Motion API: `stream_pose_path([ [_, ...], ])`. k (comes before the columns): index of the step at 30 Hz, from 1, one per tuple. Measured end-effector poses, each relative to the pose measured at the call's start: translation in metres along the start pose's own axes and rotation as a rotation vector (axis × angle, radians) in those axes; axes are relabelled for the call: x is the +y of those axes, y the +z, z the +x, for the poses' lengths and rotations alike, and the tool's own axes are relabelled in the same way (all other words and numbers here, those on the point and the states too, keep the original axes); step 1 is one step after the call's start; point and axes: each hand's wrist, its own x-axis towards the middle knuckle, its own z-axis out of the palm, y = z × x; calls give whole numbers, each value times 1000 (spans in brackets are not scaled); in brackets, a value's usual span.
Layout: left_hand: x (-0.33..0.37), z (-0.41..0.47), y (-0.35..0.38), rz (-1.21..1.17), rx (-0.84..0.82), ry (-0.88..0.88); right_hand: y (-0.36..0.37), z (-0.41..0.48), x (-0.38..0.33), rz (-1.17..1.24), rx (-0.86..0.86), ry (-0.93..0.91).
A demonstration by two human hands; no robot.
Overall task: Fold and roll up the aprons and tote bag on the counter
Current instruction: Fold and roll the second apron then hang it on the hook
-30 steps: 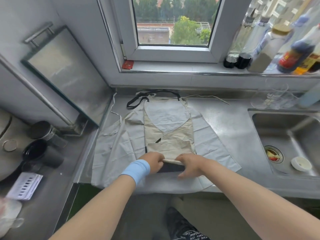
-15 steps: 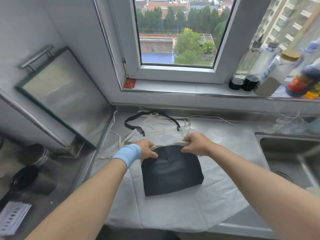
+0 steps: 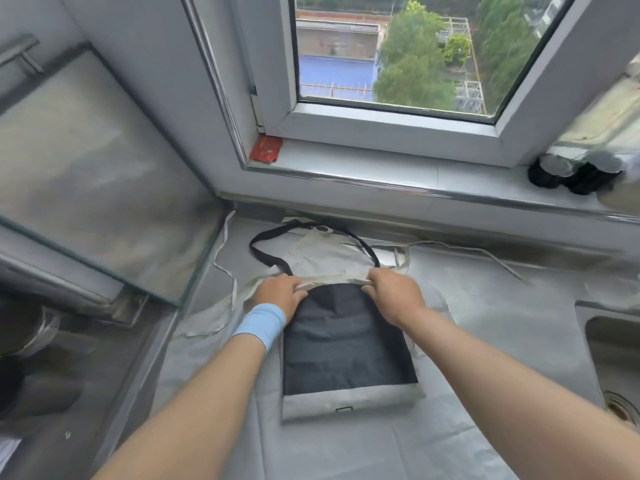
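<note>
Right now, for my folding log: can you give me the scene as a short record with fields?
Left hand: grips the far edge of the dark folded cloth
Right hand: grips the same edge
Underneath: white apron, spread on the counter
Black strap: looped beyond the hands
Windowsill: red packet

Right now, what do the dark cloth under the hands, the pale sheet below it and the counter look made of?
Dark cloth: matte woven fabric, probably cotton or canvas; soft creases. Pale sheet: thin, matte, possibly nonwoven; sharp fold lines. Counter: brushed stainless steel, by its dull grey sheen.
</note>
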Motion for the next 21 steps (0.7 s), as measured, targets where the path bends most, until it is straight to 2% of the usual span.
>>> stream_pose_path([
  [2,2,3,4,45,13,-25,4,7,-2,-51,47,-20],
  [5,10,-3,16,223,204,-24,9,17,-4,-77,29,-14],
  [7,25,-14,25,196,266,84,13,19,-6,-88,19,7],
  [8,33,-20,33,164,250,172,15,18,-8,-103,42,13],
  [10,48,-32,51,152,111,277,19,13,-12,-194,158,-7],
  [12,52,-38,67,168,-45,231,26,2,-19,-266,283,-79],
  [13,50,-37,72,168,-72,203,33,-7,-24,-254,308,-151],
  [16,45,-33,80,196,-55,200,63,-42,-31,-181,211,-324],
  [18,40,-32,79,186,-62,207,81,-62,-23,-175,100,-259],
  [21,26,-38,80,233,-42,178,87,-73,-2,-208,43,-145],
])
